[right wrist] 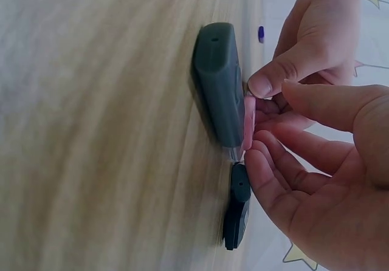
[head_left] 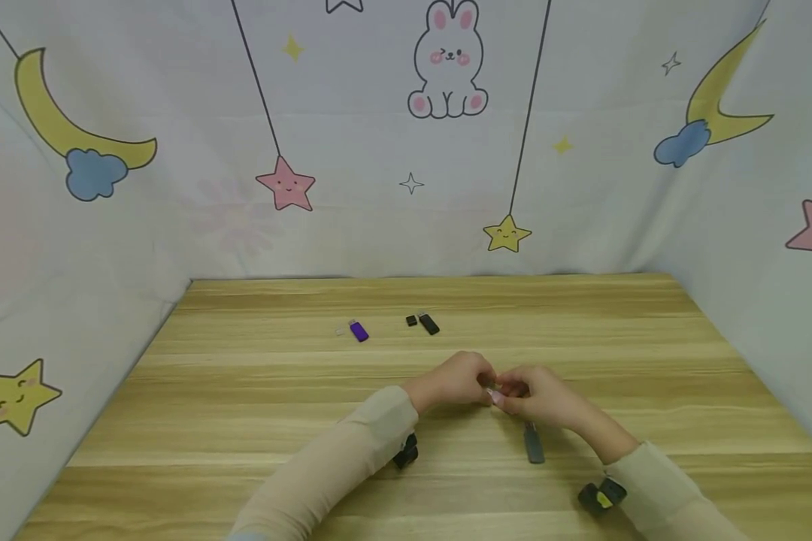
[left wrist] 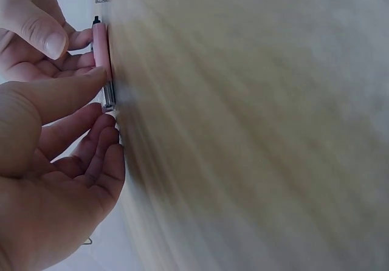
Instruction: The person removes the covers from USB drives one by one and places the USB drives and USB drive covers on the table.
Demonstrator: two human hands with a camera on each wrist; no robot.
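Pinches the pink USB stick [head_left: 497, 400] between both hands, low over the wooden table [head_left: 649, 361], right of the middle; cannot tell whether touching the wood. Holds it toward the silvery left end [left wrist: 109, 96] with the left hand [head_left: 456, 378], with thumb and fingertips drawn nearly together and the remaining fingers curled. Grips the pink body from the right with the right hand [head_left: 544, 396], with fingertips close about it and hardly any gap left. Cannot tell whether to call the silvery end capped or bare.

Looks partway through work on sticks and caps, as a judgement. At far left, shows the purple USB stick [head_left: 359, 331] apart from a pale cap [head_left: 340, 331] just to its left. Farther right, shows the black USB stick [head_left: 429, 324] likewise uncapped, with a black cap [head_left: 411, 321] just left of it. Seems busy with the pink one only, so not yet finished there. Leaves the grey-green USB stick [head_left: 534, 445] lying untouched, nearer than the right hand. Just right of that stick, shows a second dark piece [right wrist: 234, 222], too unclear to name.
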